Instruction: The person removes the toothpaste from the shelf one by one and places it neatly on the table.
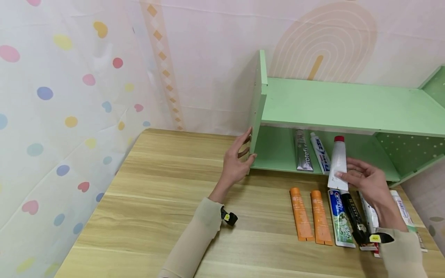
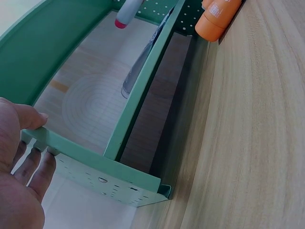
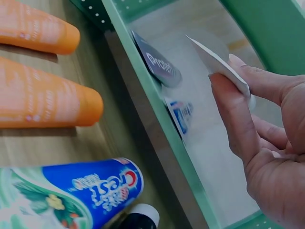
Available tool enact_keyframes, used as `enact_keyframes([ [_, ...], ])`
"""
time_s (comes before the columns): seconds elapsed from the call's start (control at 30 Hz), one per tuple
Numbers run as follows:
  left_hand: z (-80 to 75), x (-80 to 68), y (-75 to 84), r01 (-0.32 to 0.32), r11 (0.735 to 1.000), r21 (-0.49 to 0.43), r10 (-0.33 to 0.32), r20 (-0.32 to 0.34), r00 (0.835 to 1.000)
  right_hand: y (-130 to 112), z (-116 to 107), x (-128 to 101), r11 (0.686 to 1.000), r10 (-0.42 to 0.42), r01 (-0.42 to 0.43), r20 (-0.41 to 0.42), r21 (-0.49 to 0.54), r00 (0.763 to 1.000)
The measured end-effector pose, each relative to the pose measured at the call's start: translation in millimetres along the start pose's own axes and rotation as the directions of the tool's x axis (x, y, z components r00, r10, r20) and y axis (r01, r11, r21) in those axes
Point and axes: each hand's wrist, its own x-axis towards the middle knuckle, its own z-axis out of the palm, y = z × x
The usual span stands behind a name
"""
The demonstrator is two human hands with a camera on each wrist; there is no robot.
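My left hand [image 1: 247, 150] grips the left side panel of a light green shelf [image 1: 344, 104], thumb on the inner face and fingers on the outer face; the left wrist view shows that hand [image 2: 33, 138] closed round the panel edge [image 2: 105, 174]. My right hand [image 1: 343, 174] pinches the flat end of a white tube with a red cap [image 1: 338, 160] and holds it in front of the shelf's lower compartment. In the right wrist view the hand [image 3: 228, 74] clamps the tube's crimped end [image 3: 214, 62]. A silver Protefix tube [image 1: 303, 152] and a white-blue tube [image 1: 320, 153] lie inside that compartment.
On the wooden table [image 1: 167, 200], in front of the shelf, lie two orange tubes [image 1: 300, 218] [image 1: 320, 223], a Crest tube [image 1: 340, 218], a black tube [image 1: 354, 216] and more tubes partly under my right forearm. Patterned curtains hang to the left and behind.
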Motion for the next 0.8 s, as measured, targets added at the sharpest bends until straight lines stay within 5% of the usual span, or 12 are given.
enact_keyframes([
  [0.23, 0.1, 0.0, -0.5, -0.003, 1.0, -0.007, 0.003, 0.0, 1.0, 0, 11, -10, 0.999, -0.026, 0.026, 0.011, -0.043, 1.0],
  [0.47, 4.1, 3.7, -38.6, 0.001, 1.0, -0.004, -0.001, 0.001, 1.0, -1, 22, -19, 0.998, -0.069, 0.07, 0.018, -0.011, 0.997],
  [0.67, 4.6, 4.0, -39.9, 0.0, 1.0, -0.001, 0.0, 0.004, 1.0, -2, 30, -24, 0.99, -0.106, 0.101, 0.044, 0.097, 0.993],
  [0.8, 2.9, 2.9, -39.7, 0.009, 1.0, -0.005, -0.009, 0.004, 1.0, -1, 37, -25, 0.992, -0.111, 0.108, 0.043, 0.071, 0.993],
])
